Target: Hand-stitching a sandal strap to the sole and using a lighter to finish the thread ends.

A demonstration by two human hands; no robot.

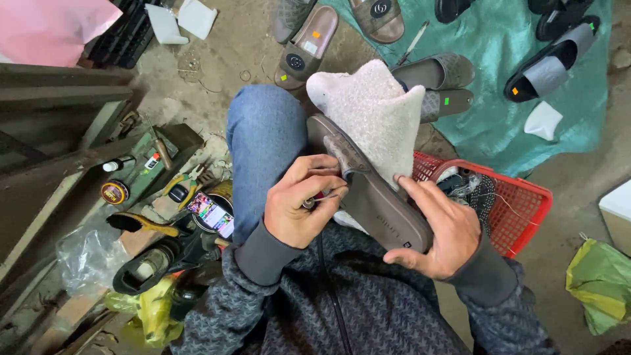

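Note:
A grey-brown slide sandal [374, 197] lies across my lap, sole side toward me, with a fuzzy white sock-like cloth [374, 112] stuffed under its strap. My left hand [303, 200] pinches a thin metal tool with a thread at the strap's edge, where strap meets sole. My right hand [439, 227] cradles the sandal's heel end from below, forefinger stretched up along its side to the white cloth. My knee in blue jeans [263, 138] sits under the sandal.
A red plastic basket [519, 204] stands right of my lap. Several sandals [305, 46] lie on a teal tarp [506, 112] ahead. To the left lie a phone [211, 213], a brush [141, 223], polish tin [114, 192], pliers and a dark shoe [148, 266]. A yellow-green bag [601, 286] lies far right.

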